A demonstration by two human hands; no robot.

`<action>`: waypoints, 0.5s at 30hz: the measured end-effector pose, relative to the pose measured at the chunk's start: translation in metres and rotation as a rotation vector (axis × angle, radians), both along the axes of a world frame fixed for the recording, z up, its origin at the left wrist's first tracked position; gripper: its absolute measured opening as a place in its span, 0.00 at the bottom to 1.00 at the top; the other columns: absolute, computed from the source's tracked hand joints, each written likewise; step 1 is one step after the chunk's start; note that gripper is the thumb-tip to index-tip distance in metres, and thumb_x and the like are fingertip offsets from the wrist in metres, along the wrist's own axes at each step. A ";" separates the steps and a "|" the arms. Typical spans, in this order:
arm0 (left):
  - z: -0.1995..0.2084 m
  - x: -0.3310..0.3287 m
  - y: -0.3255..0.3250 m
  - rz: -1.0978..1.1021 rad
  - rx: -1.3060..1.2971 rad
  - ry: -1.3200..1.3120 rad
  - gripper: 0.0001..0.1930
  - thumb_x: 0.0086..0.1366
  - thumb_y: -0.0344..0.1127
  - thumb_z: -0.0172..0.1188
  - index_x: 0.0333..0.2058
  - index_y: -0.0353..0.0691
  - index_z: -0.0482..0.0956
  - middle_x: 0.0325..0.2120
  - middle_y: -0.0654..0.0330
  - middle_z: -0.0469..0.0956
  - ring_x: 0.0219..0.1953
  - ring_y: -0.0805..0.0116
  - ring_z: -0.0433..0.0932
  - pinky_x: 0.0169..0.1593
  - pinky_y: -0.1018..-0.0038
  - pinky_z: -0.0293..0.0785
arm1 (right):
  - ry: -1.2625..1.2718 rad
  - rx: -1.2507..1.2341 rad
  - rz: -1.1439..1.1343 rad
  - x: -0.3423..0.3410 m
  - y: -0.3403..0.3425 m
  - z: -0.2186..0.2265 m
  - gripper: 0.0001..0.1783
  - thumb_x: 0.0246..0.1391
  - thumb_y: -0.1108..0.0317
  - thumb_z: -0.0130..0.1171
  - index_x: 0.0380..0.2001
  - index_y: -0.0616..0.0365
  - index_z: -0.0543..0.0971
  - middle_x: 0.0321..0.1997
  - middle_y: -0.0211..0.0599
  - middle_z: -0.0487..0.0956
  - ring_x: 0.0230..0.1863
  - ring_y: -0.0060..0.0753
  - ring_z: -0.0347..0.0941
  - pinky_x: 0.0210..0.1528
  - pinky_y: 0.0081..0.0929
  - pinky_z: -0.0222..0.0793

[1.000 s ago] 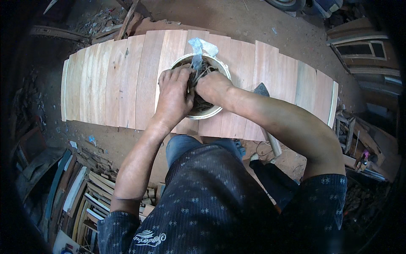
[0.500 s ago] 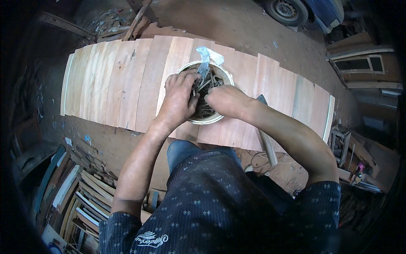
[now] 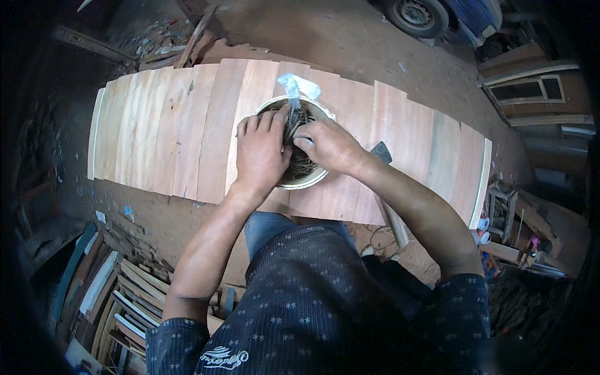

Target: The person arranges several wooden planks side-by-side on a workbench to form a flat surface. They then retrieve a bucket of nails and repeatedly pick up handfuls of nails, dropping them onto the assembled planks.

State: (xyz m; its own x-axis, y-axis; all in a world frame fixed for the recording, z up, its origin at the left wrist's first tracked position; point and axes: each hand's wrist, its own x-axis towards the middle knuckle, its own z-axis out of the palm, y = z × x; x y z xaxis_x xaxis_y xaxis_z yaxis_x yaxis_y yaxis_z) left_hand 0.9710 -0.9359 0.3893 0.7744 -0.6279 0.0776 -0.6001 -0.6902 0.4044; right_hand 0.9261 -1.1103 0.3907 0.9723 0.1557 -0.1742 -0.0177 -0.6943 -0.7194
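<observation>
A round whitish bucket (image 3: 317, 179) stands on the boards, filled with thin greyish-brown nails (image 3: 304, 167). My left hand (image 3: 260, 145) lies over its left side, fingers curled around a bunch of nails between fingertips and thumb. From the right, my right hand (image 3: 327, 144) reaches over the bucket with fingers closed at that bunch; whatever is in its grip is hidden. A crumpled pale plastic bag (image 3: 301, 86) hangs out over the far rim. To the right, a hammer (image 3: 382, 152) lies with its handle toward me, partly covered by my right forearm.
Pale wooden boards (image 3: 206, 119) lie side by side under the bucket as a long surface. Stacked wood strips (image 3: 134, 294) are at lower left. A blue vehicle's wheel (image 3: 412, 15) stands at the far right, with wooden frames (image 3: 531, 90) along the right side.
My right hand has shifted slightly left and turned, its thumb now showing against the nails. My left hand lies flatter over the bucket. The whole view has shifted a little.
</observation>
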 end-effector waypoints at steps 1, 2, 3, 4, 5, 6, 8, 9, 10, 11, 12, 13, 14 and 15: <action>-0.002 0.002 0.002 -0.006 -0.014 0.008 0.39 0.50 0.30 0.69 0.63 0.41 0.68 0.51 0.51 0.75 0.56 0.49 0.70 0.66 0.54 0.59 | 0.034 -0.081 0.058 0.001 -0.002 0.001 0.08 0.57 0.71 0.57 0.32 0.62 0.84 0.34 0.58 0.82 0.41 0.59 0.80 0.47 0.49 0.76; -0.004 0.003 0.004 -0.014 -0.030 0.018 0.39 0.50 0.31 0.69 0.64 0.42 0.68 0.51 0.51 0.75 0.56 0.47 0.70 0.66 0.54 0.59 | 0.071 -0.164 0.115 0.000 -0.003 0.004 0.09 0.55 0.71 0.57 0.31 0.63 0.84 0.35 0.58 0.83 0.43 0.57 0.81 0.48 0.48 0.77; -0.006 0.003 0.005 0.005 -0.039 0.034 0.39 0.49 0.27 0.69 0.64 0.43 0.69 0.51 0.51 0.75 0.56 0.47 0.70 0.66 0.54 0.58 | 0.108 -0.246 0.173 0.000 -0.003 0.006 0.09 0.53 0.72 0.57 0.30 0.64 0.85 0.36 0.58 0.83 0.45 0.54 0.82 0.49 0.46 0.78; -0.007 0.001 0.005 0.002 -0.040 0.030 0.39 0.49 0.27 0.68 0.64 0.43 0.69 0.51 0.51 0.75 0.56 0.47 0.70 0.66 0.54 0.58 | 0.135 -0.308 0.274 0.000 -0.001 0.009 0.09 0.54 0.73 0.57 0.31 0.64 0.85 0.35 0.57 0.83 0.43 0.55 0.82 0.47 0.46 0.78; -0.008 0.001 0.006 0.000 -0.040 0.021 0.39 0.49 0.26 0.68 0.64 0.43 0.69 0.51 0.51 0.75 0.56 0.47 0.70 0.65 0.54 0.58 | 0.157 -0.370 0.375 0.002 0.003 0.012 0.10 0.54 0.74 0.56 0.32 0.64 0.85 0.34 0.57 0.84 0.42 0.55 0.82 0.46 0.46 0.79; -0.008 0.001 0.006 -0.002 -0.039 0.012 0.39 0.49 0.26 0.68 0.64 0.43 0.69 0.51 0.50 0.75 0.55 0.47 0.70 0.65 0.54 0.58 | 0.179 -0.431 0.478 0.004 0.008 0.013 0.10 0.55 0.74 0.55 0.33 0.64 0.85 0.33 0.56 0.84 0.41 0.56 0.83 0.45 0.46 0.79; -0.006 0.000 0.004 -0.005 -0.078 0.010 0.39 0.49 0.24 0.68 0.64 0.42 0.69 0.51 0.50 0.75 0.55 0.46 0.70 0.64 0.54 0.59 | 0.214 -0.449 0.521 0.004 0.016 0.006 0.10 0.55 0.74 0.55 0.32 0.66 0.85 0.36 0.55 0.85 0.42 0.54 0.84 0.44 0.45 0.80; -0.006 0.000 0.004 -0.007 -0.090 0.010 0.39 0.49 0.24 0.68 0.63 0.42 0.69 0.51 0.50 0.75 0.55 0.46 0.70 0.64 0.54 0.59 | 0.235 -0.445 0.522 0.004 0.019 0.006 0.10 0.55 0.74 0.54 0.32 0.66 0.85 0.36 0.56 0.85 0.42 0.54 0.84 0.44 0.46 0.80; -0.005 0.000 0.004 -0.009 -0.102 0.011 0.39 0.49 0.24 0.68 0.63 0.42 0.69 0.51 0.50 0.75 0.55 0.46 0.70 0.64 0.54 0.59 | 0.256 -0.441 0.524 0.003 0.020 0.005 0.10 0.55 0.74 0.54 0.32 0.66 0.84 0.37 0.56 0.85 0.42 0.55 0.84 0.44 0.46 0.80; -0.005 0.000 0.004 -0.004 -0.115 0.021 0.39 0.49 0.23 0.67 0.63 0.42 0.69 0.51 0.50 0.75 0.55 0.46 0.70 0.64 0.54 0.59 | 0.253 -0.427 0.453 0.000 0.020 0.001 0.10 0.56 0.75 0.54 0.33 0.67 0.83 0.37 0.57 0.84 0.43 0.55 0.83 0.44 0.46 0.80; -0.005 0.000 0.004 0.000 -0.128 0.032 0.39 0.48 0.22 0.67 0.63 0.42 0.69 0.51 0.50 0.75 0.54 0.46 0.70 0.64 0.54 0.59 | 0.251 -0.414 0.382 -0.004 0.019 -0.004 0.10 0.56 0.75 0.54 0.33 0.67 0.83 0.37 0.57 0.84 0.43 0.55 0.83 0.44 0.46 0.80; -0.006 0.000 0.004 0.004 -0.142 0.042 0.39 0.48 0.21 0.66 0.63 0.42 0.69 0.51 0.50 0.75 0.54 0.46 0.70 0.64 0.54 0.59 | 0.249 -0.401 0.311 -0.008 0.017 -0.007 0.09 0.56 0.75 0.53 0.34 0.68 0.82 0.38 0.58 0.84 0.43 0.55 0.83 0.45 0.47 0.80; -0.005 0.000 0.005 0.009 -0.151 0.055 0.40 0.47 0.21 0.66 0.63 0.42 0.69 0.51 0.50 0.76 0.54 0.46 0.70 0.63 0.54 0.60 | 0.227 -0.388 0.272 -0.008 0.015 -0.003 0.09 0.56 0.75 0.53 0.34 0.68 0.81 0.37 0.59 0.84 0.44 0.55 0.83 0.45 0.47 0.80; -0.005 0.001 0.006 0.014 -0.160 0.067 0.40 0.47 0.21 0.66 0.63 0.42 0.70 0.51 0.50 0.76 0.54 0.46 0.70 0.63 0.54 0.60 | 0.206 -0.376 0.232 -0.007 0.012 0.001 0.09 0.56 0.75 0.53 0.35 0.69 0.81 0.37 0.60 0.84 0.44 0.56 0.83 0.45 0.47 0.80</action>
State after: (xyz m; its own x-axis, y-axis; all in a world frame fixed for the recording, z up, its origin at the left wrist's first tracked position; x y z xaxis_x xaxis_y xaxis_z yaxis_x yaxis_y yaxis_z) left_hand 0.9722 -0.9299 0.3848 0.7897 -0.6010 0.1236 -0.5590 -0.6217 0.5486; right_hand 0.9194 -1.0980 0.3918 0.8588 0.2537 -0.4452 0.0526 -0.9079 -0.4159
